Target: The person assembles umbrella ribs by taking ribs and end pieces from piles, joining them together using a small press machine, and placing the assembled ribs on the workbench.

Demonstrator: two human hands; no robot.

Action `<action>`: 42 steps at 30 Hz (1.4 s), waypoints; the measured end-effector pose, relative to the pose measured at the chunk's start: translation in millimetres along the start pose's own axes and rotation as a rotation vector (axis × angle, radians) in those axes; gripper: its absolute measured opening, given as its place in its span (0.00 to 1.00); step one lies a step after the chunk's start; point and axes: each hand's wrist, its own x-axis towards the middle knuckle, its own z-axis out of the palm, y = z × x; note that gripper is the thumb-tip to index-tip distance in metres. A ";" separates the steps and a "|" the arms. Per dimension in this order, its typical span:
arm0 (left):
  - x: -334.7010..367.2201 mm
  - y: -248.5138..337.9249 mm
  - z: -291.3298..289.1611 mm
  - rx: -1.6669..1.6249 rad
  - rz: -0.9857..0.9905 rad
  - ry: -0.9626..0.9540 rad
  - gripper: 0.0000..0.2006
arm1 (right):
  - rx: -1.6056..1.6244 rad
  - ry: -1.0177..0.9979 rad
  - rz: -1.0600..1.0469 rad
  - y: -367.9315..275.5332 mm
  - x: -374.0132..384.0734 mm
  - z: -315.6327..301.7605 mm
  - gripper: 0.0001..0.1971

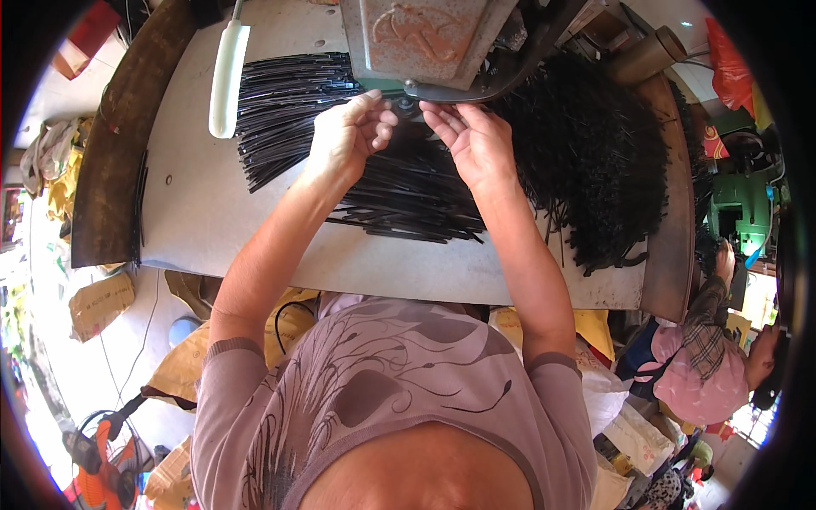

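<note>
A grey metal machine head (pixel 416 51) stands at the far side of the metal-topped table, with a dark curved lever (pixel 510 81) at its right. Just below its nose is a small dark metal part (pixel 405 105). My left hand (pixel 347 140) is at the left of that part, its fingers curled and the thumb and forefinger together. From the right, my right hand (pixel 478 146) reaches toward the same spot with bent fingers. What either hand pinches is too dark and small to make out. Thin black rods (pixel 416 191) lie below and between my wrists.
More black rods (pixel 285 106) lie in a neat row at left, under a white tube light (pixel 229 81). A tangled black heap (pixel 591 153) covers the right side. Curved brown boards (pixel 119 127) edge the table. Another person (pixel 697 370) sits at the right by a green machine (pixel 752 208).
</note>
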 end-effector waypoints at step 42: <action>1.2 8.3 -9.6 -0.025 -0.158 -0.044 0.05 | -1.969 0.575 -0.656 -134.9 -59.2 -116.9 0.04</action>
